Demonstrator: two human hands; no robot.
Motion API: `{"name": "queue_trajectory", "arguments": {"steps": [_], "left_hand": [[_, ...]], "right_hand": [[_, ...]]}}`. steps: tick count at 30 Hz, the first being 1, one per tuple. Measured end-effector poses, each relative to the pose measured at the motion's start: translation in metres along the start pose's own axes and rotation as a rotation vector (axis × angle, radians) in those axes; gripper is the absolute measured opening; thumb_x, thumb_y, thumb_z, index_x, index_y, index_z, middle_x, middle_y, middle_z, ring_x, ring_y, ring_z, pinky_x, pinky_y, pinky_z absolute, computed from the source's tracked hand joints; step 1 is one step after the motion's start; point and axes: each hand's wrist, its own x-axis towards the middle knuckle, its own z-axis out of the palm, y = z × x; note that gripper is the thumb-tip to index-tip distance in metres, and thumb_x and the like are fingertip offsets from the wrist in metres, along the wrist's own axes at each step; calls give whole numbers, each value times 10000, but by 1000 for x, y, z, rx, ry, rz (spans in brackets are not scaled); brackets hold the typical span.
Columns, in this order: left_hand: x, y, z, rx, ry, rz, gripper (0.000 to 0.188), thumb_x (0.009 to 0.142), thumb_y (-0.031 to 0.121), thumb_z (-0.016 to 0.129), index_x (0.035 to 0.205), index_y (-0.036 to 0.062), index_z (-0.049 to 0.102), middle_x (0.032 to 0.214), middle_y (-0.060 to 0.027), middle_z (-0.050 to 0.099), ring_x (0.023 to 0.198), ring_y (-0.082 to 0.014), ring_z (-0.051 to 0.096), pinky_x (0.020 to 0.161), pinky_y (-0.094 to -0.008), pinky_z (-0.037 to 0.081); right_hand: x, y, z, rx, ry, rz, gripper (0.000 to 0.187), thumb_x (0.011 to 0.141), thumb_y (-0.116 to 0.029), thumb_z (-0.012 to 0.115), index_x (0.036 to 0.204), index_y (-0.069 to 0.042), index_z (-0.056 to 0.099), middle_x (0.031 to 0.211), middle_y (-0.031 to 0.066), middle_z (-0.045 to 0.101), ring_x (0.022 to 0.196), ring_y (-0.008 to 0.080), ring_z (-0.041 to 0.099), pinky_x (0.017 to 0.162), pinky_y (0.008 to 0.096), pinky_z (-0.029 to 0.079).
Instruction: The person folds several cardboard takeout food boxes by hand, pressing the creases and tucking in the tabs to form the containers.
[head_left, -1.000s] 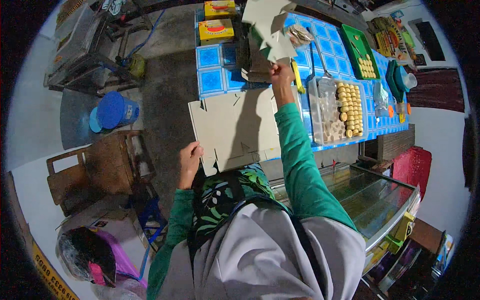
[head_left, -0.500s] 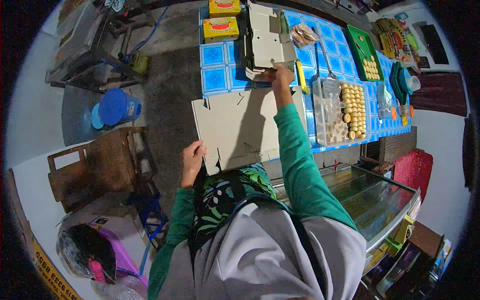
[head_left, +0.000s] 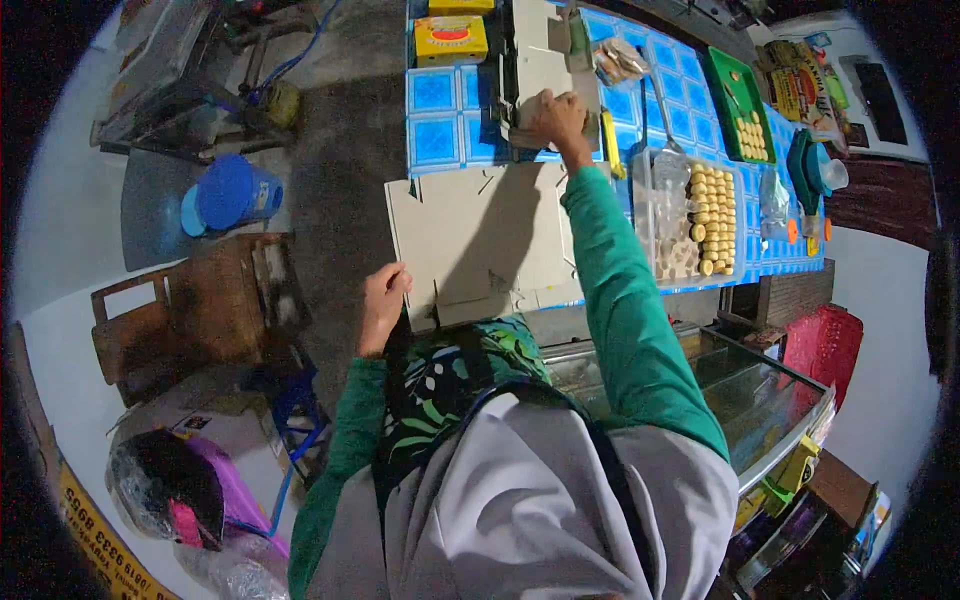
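A flat grey-white cardboard box blank [head_left: 450, 235] with cut slots lies in front of me, overhanging the table's near edge. At its left edge, my left hand [head_left: 383, 305] is closed, its curled fingers gripping the rim. My right hand [head_left: 562, 122] reaches to a stack of cardboard box blanks [head_left: 540, 65] beyond the sheet. Its fingers are bent over the near end of the stack and appear closed on a blank there; the fingertips are partly hidden. My arm's shadow falls across the flat sheet.
Yellow printed boxes [head_left: 450, 42] stand at the far left of the blue tiled tablecloth [head_left: 433, 140]. To the right are a yellow strip-like object [head_left: 611, 145], a clear tub of small round pastries [head_left: 715, 215], a green tray [head_left: 735, 95] and a bagged item [head_left: 620, 62].
My right hand has moved farther over the stack, its fingers now bent on top of its near end. My left hand stays at the sheet's left edge. The view has shifted slightly.
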Motion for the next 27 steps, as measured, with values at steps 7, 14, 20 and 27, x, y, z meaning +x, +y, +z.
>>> {"name": "queue_trajectory", "arguments": {"steps": [7, 14, 20, 27], "left_hand": [[-6, 7, 5, 306, 307, 216, 240, 839, 67, 607, 1055, -38, 616, 928, -109, 659, 825, -169, 618, 708, -302, 489], [5, -16, 15, 196, 207, 104, 395, 834, 79, 599, 1216, 3, 536, 991, -130, 544, 836, -233, 544, 681, -317, 459], [3, 6, 26, 504, 119, 130, 474, 798, 127, 663, 1224, -14, 513, 1120, -192, 523, 914, -304, 531, 790, -421, 453], [1, 14, 35, 472, 8, 124, 504, 784, 153, 680, 1229, 2, 499, 1156, -235, 498, 968, -351, 511, 808, -438, 454]], "right_hand": [[-56, 6, -58, 587, 63, 26, 325, 766, -244, 677, 1019, -40, 679, 815, 212, 667, 758, 319, 667, 664, 381, 507], [-234, 38, -37, 209, 285, 411, 301, 702, -131, 688, 983, -25, 663, 875, 169, 593, 849, 329, 555, 768, 418, 444], [-251, 49, -17, 200, 244, 570, 505, 584, -119, 772, 1038, -2, 586, 838, 166, 543, 798, 363, 519, 673, 469, 400], [-243, 41, -43, 114, 254, 488, 440, 567, -133, 745, 970, -36, 599, 829, 173, 549, 811, 365, 530, 680, 486, 398]]}}
